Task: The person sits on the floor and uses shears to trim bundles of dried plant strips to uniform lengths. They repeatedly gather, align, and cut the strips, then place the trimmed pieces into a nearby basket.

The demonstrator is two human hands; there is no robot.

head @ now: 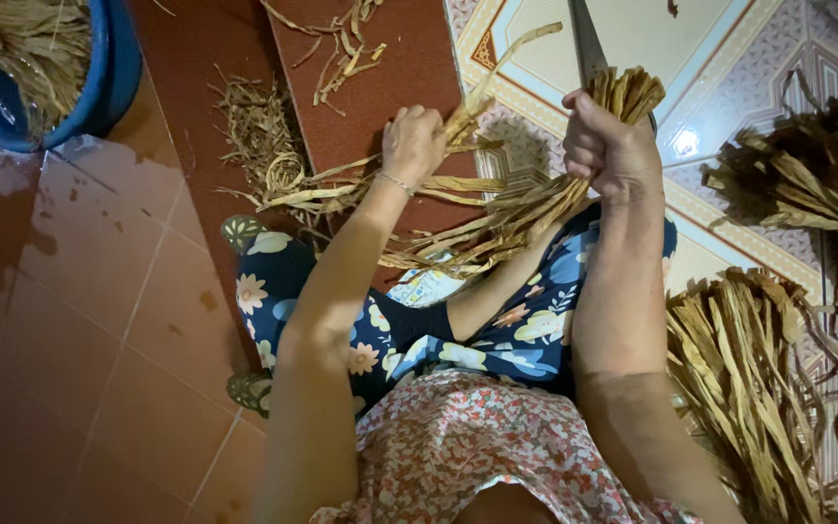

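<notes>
The right hand (605, 146) is closed tight round a bundle of dried straw strips (535, 199), gripping it just below the cut ends, which fan out above the fist. A grey metal blade (586, 44) rises behind those ends; its lower part is hidden by the hand and the straw, so what carries it cannot be made out. The left hand (412, 144), a thin bracelet at the wrist, is closed on the same bundle further along, where flat, papery, tan strips splay loosely outward. The bundle lies slanting across the person's lap, above the dark blue flowered trousers (526, 335).

Beyond the left hand a reddish, grainy mat (390, 58) carries loose curled scraps (264, 146). At the top left a blue tub (113, 68), cut off by the edge, holds more straw on wet, glossy red floor tiles (70, 291). To the right, on patterned flooring (729, 58), lie larger tied sheaves (739, 378) and a darker one (817, 175), partly out of frame.
</notes>
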